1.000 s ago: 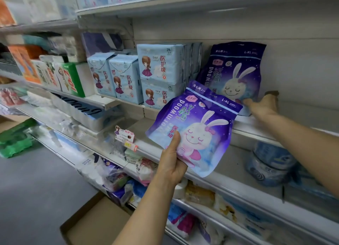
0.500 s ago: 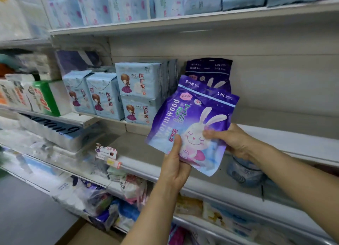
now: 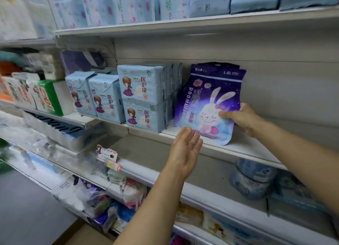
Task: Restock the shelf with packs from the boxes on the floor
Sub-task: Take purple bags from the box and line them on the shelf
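Purple rabbit pack standing on the shelf, long axis upright, just right of the stacked blue packs, in front of another like it. Pinched at its right edge by the right hand, thumb on the front. Left hand just below the pack's lower left corner, apart, palm up, fingers straight and together. Probably seating it back against the blue packs.

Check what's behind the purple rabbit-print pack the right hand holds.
Behind the purple rabbit-print pack, gripped by the right hand, another dark purple pack's top edge shows. Its lower part, and any further packs, are covered.
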